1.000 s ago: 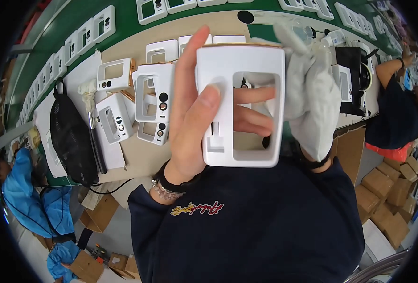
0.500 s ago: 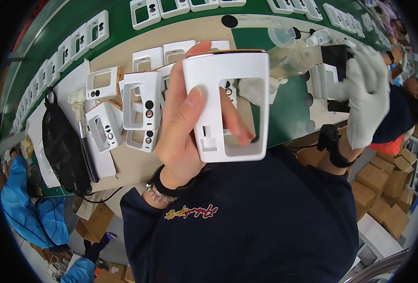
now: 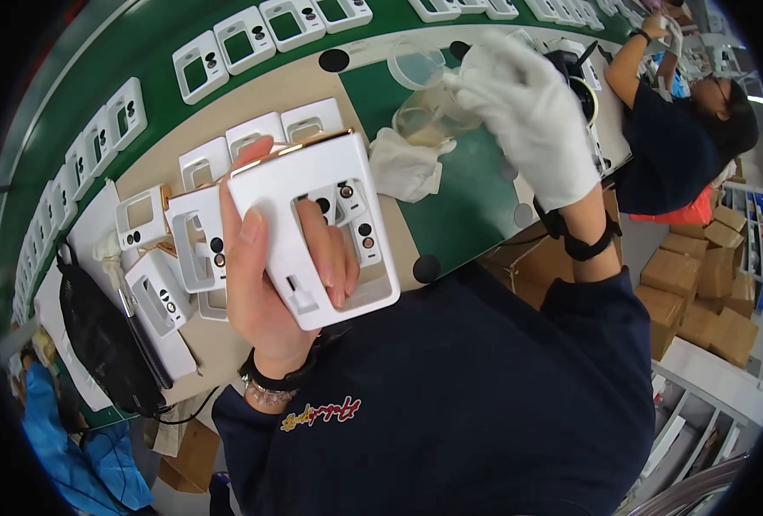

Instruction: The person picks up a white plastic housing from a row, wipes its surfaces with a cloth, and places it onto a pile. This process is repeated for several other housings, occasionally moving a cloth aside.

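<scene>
So the white plastic panel (image 3: 313, 228) is held up off the table (image 3: 476, 198), right in front of the person's chest. It's a rounded rectangle, and its long axis runs from upper left down to lower right – the top edge, with a thin gold-coloured trim, points away toward the table, and the bottom edge points back at the dark blue shirt (image 3: 450, 404). It's got one big rectangular cut-out in the middle, a small slot near the bottom left corner, and you can see other parts through the opening.

The left hand (image 3: 265, 284) is closed around the panel – thumb flat on its left face, fingers poking through the cut-out from behind. There's a dark wristband and a beaded bracelet on that wrist.

Just left of the panel and behind it, a bunch of similar white frames (image 3: 188, 236) lie on the table. Further left of those sits a black bag (image 3: 98, 335).

Right of the panel, a crumpled white cloth (image 3: 407, 163) lies on the green mat. Beyond that, up and to the right, the gloved right hand (image 3: 528, 112) is at a clear plastic cup (image 3: 420, 103) – fingers curled, but I can't tell if it's actually gripping the cup.

Far right of the panel, another person in dark blue leans over the table.
</scene>
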Demonstrator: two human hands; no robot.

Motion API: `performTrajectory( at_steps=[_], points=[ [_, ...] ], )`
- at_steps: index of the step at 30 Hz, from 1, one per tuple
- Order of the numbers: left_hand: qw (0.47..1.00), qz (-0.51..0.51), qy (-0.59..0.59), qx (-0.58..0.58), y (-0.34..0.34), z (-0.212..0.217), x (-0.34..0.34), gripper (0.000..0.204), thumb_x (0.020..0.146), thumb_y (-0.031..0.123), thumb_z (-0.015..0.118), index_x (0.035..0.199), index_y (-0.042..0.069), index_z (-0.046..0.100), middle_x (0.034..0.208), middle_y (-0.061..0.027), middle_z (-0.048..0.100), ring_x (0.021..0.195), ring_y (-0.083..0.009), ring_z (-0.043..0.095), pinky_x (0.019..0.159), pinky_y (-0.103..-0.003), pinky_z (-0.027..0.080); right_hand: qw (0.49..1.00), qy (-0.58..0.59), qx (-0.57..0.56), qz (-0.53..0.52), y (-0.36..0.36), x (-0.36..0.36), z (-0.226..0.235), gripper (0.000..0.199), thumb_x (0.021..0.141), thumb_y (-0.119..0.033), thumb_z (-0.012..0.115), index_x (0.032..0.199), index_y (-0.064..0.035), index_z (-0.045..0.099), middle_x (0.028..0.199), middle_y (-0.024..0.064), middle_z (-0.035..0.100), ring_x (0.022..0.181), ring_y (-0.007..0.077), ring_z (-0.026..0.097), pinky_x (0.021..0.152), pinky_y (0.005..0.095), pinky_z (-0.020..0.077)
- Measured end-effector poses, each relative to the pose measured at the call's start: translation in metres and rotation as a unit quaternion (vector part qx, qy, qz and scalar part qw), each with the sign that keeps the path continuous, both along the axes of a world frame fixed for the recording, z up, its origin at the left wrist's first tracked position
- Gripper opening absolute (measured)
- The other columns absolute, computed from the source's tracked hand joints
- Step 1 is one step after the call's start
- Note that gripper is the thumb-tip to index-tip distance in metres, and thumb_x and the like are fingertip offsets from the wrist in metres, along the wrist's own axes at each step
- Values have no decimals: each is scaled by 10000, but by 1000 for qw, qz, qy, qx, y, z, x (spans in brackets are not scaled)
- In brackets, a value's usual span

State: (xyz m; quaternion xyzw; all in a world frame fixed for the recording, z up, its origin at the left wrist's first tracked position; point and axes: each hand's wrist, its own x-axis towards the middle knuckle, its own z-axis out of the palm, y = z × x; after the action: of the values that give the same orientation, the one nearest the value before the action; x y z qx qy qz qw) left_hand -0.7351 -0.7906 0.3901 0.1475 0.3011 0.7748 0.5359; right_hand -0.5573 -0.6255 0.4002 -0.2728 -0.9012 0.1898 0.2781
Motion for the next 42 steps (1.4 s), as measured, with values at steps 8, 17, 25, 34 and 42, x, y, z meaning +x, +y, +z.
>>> performTrajectory(
  at_steps=[8,17,25,34,42],
  points=[
    [1000,-2,18,-21,3,-7,2,415,882,302,254,1220,61,258,487,-92,385,326,-148,339,326,-248,325,966,-218,121,64,24,-4,-12,418,660,23,549,1057,-107,537,832,101,463,694,237,502,592,312,422],
    [997,-29,48,-59,3,-22,-6,429,898,367,177,1195,78,286,487,-100,403,313,-150,325,320,-249,315,963,-222,101,111,25,-17,-22,387,654,1,539,1034,-74,531,783,108,469,723,274,507,588,347,421],
    [990,-66,80,-99,6,-29,-11,393,896,356,205,1159,76,287,491,-123,438,309,-148,349,329,-245,326,975,-182,22,128,22,-24,-24,350,673,29,531,1010,-65,544,752,110,489,627,245,532,558,316,427],
    [984,-70,83,-140,24,-30,-1,396,892,330,251,1175,57,302,876,-137,526,625,-166,536,498,-248,439,984,-38,51,167,-25,-42,9,245,714,-52,526,956,-23,549,735,82,508,492,203,491,478,268,400],
    [954,57,252,-155,13,-33,-5,388,897,324,290,1150,31,317,986,-96,453,826,-136,466,760,-242,371,875,-186,-84,439,-31,-88,-3,181,644,-79,547,819,-36,529,753,70,521,619,216,530,482,298,387]
  ],
)
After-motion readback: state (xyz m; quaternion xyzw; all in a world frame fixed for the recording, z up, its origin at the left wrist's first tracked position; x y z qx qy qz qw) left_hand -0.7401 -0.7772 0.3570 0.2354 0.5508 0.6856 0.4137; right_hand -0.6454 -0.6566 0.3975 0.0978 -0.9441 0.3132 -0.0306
